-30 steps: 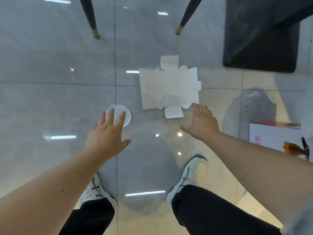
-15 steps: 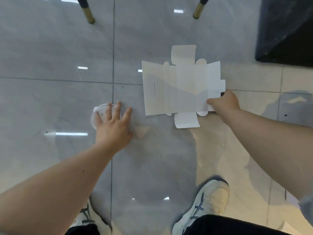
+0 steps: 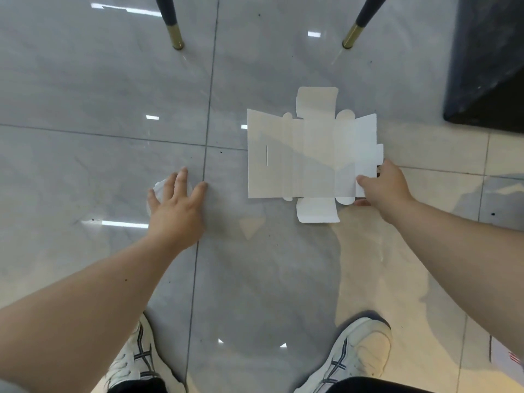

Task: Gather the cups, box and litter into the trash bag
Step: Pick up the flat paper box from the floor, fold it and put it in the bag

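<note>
A flattened white cardboard box (image 3: 306,157) lies unfolded on the grey tiled floor, right of centre. My right hand (image 3: 382,188) pinches its lower right edge, thumb on top and fingers beneath. A clear plastic cup (image 3: 159,186) sits on the floor at the left. My left hand (image 3: 175,205) covers most of the cup with fingers spread over it; only the cup's left rim shows. Whether the fingers have closed on the cup is hidden.
Two dark chair legs with gold tips (image 3: 175,38) (image 3: 351,38) stand at the far side. A dark block of furniture (image 3: 487,66) fills the upper right. My two white sneakers (image 3: 357,355) stand near the bottom. A white and red item (image 3: 507,355) pokes in at the lower right.
My right hand moved from reaching above the floor to gripping the box's lower right edge. My left hand came down over the cup. My view has dropped closer to the floor.
</note>
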